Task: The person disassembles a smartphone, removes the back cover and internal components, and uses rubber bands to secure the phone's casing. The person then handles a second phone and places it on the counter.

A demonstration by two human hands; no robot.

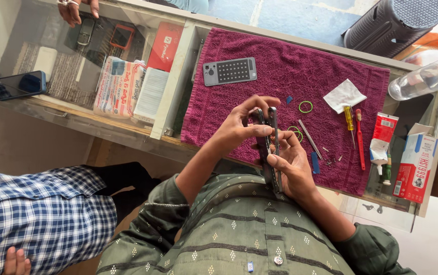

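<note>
a dark phone (269,147) is held edge-on above the near rim of the maroon towel (259,66), at about 6 o'clock of the cloth; it appears to be parted into two thin halves. the left hand (239,125) is closed around the upper end, thumb and fingers pinching the edges, while the right hand (292,168) is wrapped under the lower end and grips it. a slip could be judged likely if the halves are pulled apart too sharply, since whatever may join them inside might be strained, and the phone is poised over the counter edge rather than the towel. the tiny screws (331,162) at 4 o'clock of the phone could be brushed off by a wrist. the tweezers (310,138) and green rubber bands (305,106) lie at 2 o'clock. the inside of the phone is hidden; whether anything links the halves cannot be told, and the grey rear cover (229,71) at 11 o'clock shows one face only
</note>
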